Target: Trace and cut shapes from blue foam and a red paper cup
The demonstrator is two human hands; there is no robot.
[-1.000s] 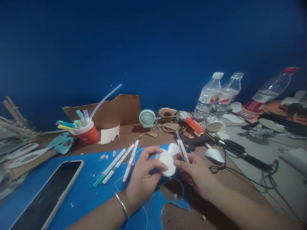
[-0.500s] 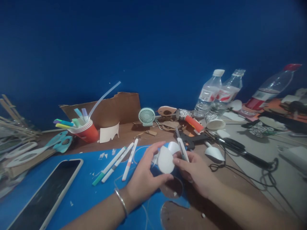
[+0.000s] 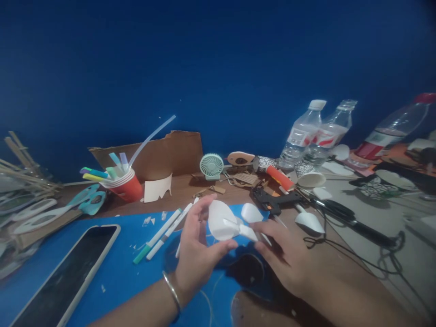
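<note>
In front of me, my left hand (image 3: 200, 247) is curled round a white rounded piece (image 3: 220, 220), its thumb under the lower edge. A narrow white strip crosses the face of this piece and points right. My right hand (image 3: 282, 250) pinches near the strip's right end, fingers bent. A slim pale thing, partly hidden, also shows between those fingers; I cannot tell whether it is the pen seen before. Just behind, a smaller white curved piece (image 3: 250, 212) rests on the blue mat (image 3: 129, 290). White markers (image 3: 163, 234) lie left of my left hand.
A phone (image 3: 71, 277) lies at left, near blue-handled scissors (image 3: 91, 200) and a red cup (image 3: 127, 188) of markers. Behind stand a small fan (image 3: 211, 166) and bottles (image 3: 301, 136). A black glue gun (image 3: 275, 200) with its cord lies at right.
The white rounded piece has turned, so its strip now shows, and moved slightly left. The upright white pen in my right hand no longer shows clearly. My view has shifted slightly.
</note>
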